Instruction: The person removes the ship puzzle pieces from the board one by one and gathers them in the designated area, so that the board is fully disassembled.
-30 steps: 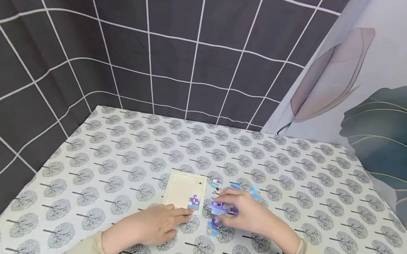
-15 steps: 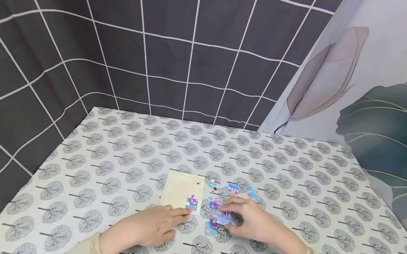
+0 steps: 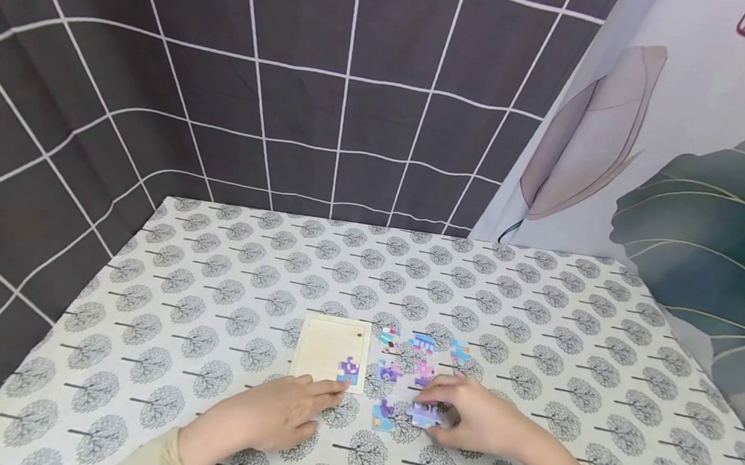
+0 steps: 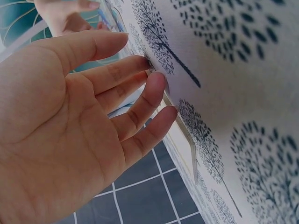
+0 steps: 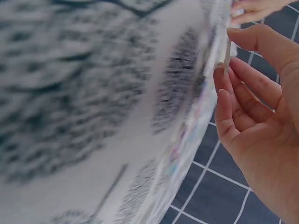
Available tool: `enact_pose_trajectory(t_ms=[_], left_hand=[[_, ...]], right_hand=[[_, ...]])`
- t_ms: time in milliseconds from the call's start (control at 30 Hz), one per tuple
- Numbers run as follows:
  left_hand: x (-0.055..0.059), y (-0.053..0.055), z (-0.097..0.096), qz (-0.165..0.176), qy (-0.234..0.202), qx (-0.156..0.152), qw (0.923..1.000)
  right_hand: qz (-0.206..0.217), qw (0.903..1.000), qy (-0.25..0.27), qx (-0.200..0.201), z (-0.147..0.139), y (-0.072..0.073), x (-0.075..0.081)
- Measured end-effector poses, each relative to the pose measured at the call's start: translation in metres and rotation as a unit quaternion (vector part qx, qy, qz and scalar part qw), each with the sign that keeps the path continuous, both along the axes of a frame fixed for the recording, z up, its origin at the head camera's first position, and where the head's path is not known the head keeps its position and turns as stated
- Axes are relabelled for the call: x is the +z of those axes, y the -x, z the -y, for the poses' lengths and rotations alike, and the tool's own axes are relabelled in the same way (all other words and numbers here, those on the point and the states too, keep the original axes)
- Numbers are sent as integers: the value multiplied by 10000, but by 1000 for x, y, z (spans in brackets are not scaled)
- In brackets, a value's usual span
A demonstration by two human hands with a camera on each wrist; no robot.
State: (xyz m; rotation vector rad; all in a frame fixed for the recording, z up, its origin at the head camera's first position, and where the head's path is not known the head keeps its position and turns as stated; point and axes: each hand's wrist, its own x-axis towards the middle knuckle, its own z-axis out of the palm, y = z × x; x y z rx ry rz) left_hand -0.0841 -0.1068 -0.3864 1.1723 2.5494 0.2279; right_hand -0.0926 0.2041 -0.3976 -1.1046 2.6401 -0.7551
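My right hand [image 3: 472,414] pinches a purple-and-blue jigsaw piece [image 3: 424,416] between thumb and fingertips, low over the cloth. In the right wrist view that piece [image 5: 228,53] shows edge-on, a thin pale strip at the fingertips. To the left lies a pale wooden puzzle tray [image 3: 324,344], with purple and blue jigsaw pieces [image 3: 349,371] in its near right corner. The left hand [image 3: 284,411] rests its fingertips at the tray's near edge. From the left wrist, its palm [image 4: 70,112] and loosely bent fingers show beside the tray's rim [image 4: 194,154].
Several loose jigsaw pieces lie right of the tray: a striped one [image 3: 389,337], a blue-purple one [image 3: 422,342] and a blue one [image 3: 459,349] behind; a purple one [image 3: 389,371], a pink one [image 3: 424,372] and a blue-orange one [image 3: 383,415] closer. Tree-print cloth [image 3: 222,323] covers the table.
My right hand has drawn the jigsaw piece nearer and to the right, away from the middle pieces, uncovering the pink one. The left hand has stayed at the tray.
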Motion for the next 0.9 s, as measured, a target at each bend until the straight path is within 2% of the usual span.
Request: enact_pose_trajectory(t_ms=[400, 633, 900], left_hand=[[2, -1, 0, -147, -62, -12, 9999], [4, -2, -1, -127, -81, 58, 9999], [4, -2, -1, -97, -107, 54, 9999]], right_hand=[[-379, 9992, 86, 114, -11, -5, -4], [-267, 9995, -37, 158, -11, -6, -5], [-24, 9999, -118, -15, -6, -8, -5]])
